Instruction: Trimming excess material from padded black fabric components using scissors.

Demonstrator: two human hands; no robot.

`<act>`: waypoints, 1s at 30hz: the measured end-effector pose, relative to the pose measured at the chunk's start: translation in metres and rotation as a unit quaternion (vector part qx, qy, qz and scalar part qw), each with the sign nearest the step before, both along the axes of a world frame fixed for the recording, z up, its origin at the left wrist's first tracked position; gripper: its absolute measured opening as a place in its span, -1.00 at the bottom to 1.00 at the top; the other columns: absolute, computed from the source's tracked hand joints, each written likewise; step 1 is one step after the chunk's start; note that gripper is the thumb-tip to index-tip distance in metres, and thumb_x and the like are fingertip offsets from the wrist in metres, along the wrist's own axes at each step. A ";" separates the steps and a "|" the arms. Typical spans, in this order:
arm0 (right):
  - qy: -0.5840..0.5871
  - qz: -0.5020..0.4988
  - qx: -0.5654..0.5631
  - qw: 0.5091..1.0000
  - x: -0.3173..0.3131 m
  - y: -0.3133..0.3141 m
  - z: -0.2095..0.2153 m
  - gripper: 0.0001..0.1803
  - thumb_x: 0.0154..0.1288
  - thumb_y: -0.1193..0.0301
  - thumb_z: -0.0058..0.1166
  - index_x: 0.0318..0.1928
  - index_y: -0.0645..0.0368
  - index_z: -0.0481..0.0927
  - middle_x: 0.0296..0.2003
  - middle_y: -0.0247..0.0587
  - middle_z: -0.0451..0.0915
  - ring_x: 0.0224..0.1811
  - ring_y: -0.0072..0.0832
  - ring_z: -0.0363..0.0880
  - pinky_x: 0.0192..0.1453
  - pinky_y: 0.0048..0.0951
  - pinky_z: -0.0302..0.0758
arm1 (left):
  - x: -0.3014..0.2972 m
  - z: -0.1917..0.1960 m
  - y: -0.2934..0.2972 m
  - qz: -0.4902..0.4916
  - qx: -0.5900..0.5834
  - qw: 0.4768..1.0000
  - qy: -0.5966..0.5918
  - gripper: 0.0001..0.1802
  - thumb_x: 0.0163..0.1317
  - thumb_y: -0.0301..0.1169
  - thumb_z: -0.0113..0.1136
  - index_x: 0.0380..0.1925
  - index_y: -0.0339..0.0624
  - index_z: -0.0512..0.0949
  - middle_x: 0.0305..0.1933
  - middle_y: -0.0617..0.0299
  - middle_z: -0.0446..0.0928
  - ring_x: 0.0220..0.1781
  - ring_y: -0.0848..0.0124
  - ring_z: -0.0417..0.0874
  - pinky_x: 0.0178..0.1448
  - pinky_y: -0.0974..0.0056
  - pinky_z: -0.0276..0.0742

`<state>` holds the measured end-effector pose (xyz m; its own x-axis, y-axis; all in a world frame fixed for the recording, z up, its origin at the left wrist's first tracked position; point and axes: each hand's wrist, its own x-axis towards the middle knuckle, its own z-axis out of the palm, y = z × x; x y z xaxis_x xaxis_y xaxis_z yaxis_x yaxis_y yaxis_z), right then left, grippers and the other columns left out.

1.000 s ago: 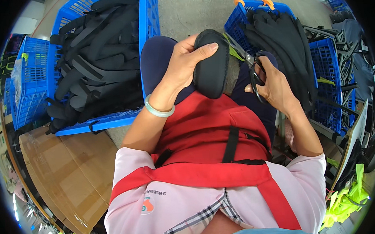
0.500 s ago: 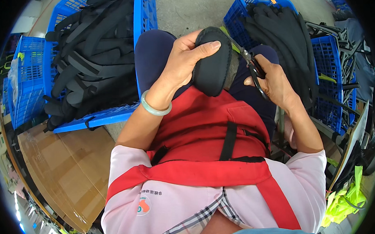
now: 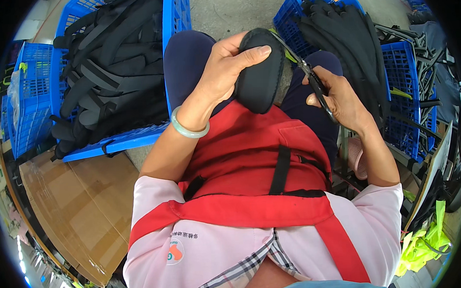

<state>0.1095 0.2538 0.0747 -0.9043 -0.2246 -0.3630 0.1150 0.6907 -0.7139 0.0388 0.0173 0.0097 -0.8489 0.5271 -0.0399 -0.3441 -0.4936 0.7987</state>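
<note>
My left hand (image 3: 223,69) pinches a black padded piece (image 3: 260,86) with a stitched rim, thumb on its face and fingers behind. The piece is elongated and rounded at its ends, held above my lap. Black-handled scissors (image 3: 315,81) are gripped in my right hand (image 3: 339,95), their blades pointing up and left along the upper right edge of the piece. Whether the blades touch the edge, I cannot tell. A bright yellow-green strip (image 3: 291,56) shows beside the blades.
At the left, a blue crate (image 3: 176,15) is heaped with black and grey foam-like strips (image 3: 118,41). Another blue crate (image 3: 287,25) at the right holds long black pieces (image 3: 339,46). A cardboard box (image 3: 84,202) lies at lower left, and yellow-green material (image 3: 425,246) at lower right.
The scissors have turned slightly, and my right thumb has shifted a little to the right. My left hand keeps its hold on the padded piece. The whole view has shifted slightly.
</note>
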 end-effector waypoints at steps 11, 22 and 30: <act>-0.002 0.047 0.059 0.997 0.006 0.013 0.019 -0.35 0.11 -0.09 0.29 -0.15 0.27 0.46 -0.59 -0.50 0.12 -0.53 -0.67 0.09 -0.48 -0.53 0.04 | 0.008 0.000 0.007 -0.070 -0.056 0.994 0.070 -0.81 0.26 -0.46 0.23 -0.16 -0.33 0.60 -0.25 0.23 0.64 -0.27 0.55 0.63 -0.16 0.44 0.56; -0.083 0.042 0.013 0.996 0.009 0.024 0.037 -0.38 0.12 -0.05 0.30 -0.33 0.32 0.41 -0.60 -0.28 0.20 -0.48 -0.52 0.13 -0.41 -0.40 0.19 | 0.013 0.001 0.011 -0.113 -0.056 0.990 0.062 -0.78 0.20 -0.43 0.32 -0.19 -0.33 0.63 -0.31 0.31 0.64 -0.32 0.62 0.59 -0.19 0.49 0.53; -0.073 0.092 0.082 0.990 0.005 0.029 0.060 -0.37 0.08 0.00 0.34 -0.42 0.31 0.30 -0.60 -0.26 0.06 -0.50 -0.47 0.02 -0.45 -0.33 0.10 | 0.021 0.001 0.020 -0.152 -0.054 0.982 0.096 -0.77 0.21 -0.43 0.31 -0.18 -0.34 0.63 -0.30 0.34 0.63 -0.27 0.64 0.57 -0.11 0.50 0.50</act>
